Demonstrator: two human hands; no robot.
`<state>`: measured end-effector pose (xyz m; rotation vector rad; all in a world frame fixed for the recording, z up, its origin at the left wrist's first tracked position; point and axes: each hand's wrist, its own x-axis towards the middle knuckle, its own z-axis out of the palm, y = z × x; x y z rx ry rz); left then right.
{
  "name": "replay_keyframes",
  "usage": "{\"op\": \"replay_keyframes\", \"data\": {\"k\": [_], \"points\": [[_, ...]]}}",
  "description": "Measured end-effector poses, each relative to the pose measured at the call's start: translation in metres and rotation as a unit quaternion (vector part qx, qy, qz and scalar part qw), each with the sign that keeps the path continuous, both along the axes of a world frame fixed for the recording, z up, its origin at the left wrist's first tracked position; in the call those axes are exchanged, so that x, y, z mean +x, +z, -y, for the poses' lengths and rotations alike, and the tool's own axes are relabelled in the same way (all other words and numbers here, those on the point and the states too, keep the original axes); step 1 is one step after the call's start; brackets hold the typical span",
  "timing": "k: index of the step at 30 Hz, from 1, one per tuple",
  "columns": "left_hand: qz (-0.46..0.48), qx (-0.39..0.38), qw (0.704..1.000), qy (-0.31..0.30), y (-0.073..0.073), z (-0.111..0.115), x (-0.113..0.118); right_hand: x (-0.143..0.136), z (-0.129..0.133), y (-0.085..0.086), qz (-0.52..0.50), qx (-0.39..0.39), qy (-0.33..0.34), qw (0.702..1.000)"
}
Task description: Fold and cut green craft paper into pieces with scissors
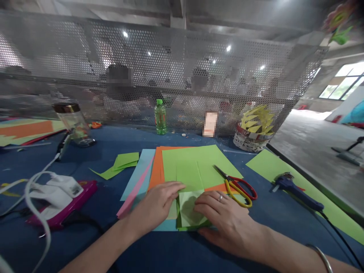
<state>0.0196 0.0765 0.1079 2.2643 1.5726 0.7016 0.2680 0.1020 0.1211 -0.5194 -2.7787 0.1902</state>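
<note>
A small light green paper piece (189,208) lies over other green paper near the table's front edge. My left hand (162,199) touches its upper left corner, fingers together and pointing right. My right hand (220,216), with a ring on one finger, rests on its right side, fingers bent over the paper. Beneath are a large green sheet (199,159), orange sheets (156,170), a light blue sheet (136,174) and a pink strip (138,187). Scissors (236,185) with one red and one yellow handle lie just beyond my right hand.
Green scraps (125,161) and a magenta power strip (61,212) with white plugs are at left. Behind stand a glass jar (78,125), a green bottle (160,117) and a basket (251,140) of yellow-green folded paper. A blue glue gun (298,193) lies at right on a green sheet (273,165).
</note>
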Motion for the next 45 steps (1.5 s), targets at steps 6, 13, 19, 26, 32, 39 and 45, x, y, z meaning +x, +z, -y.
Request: {"op": "replay_keyframes", "data": {"k": [6,13,19,26,32,39,45], "points": [[-0.028,0.010,0.997,0.072,0.024,-0.010,-0.006,0.003,0.002,0.002,-0.011,-0.015,-0.005,1.000],[-0.121,-0.012,0.986,0.112,0.028,-0.046,-0.012,0.005,-0.010,0.008,-0.051,-0.033,-0.123,0.991],[-0.120,-0.029,0.986,0.109,0.015,-0.061,-0.009,0.010,-0.025,-0.004,-0.066,-0.101,-0.206,0.971],[-0.078,-0.030,0.993,0.088,0.007,-0.062,-0.008,0.007,-0.028,-0.001,-0.056,-0.123,-0.188,0.973],[-0.079,-0.038,0.992,0.089,0.007,-0.062,-0.005,0.005,-0.028,-0.004,-0.047,-0.103,-0.182,0.977],[-0.043,-0.057,0.989,0.133,0.006,-0.066,-0.008,0.006,-0.036,0.005,-0.011,-0.100,-0.225,0.969],[-0.011,-0.022,0.986,0.162,0.010,-0.069,-0.009,-0.023,-0.103,0.025,0.057,-0.049,-0.251,0.965]]}}
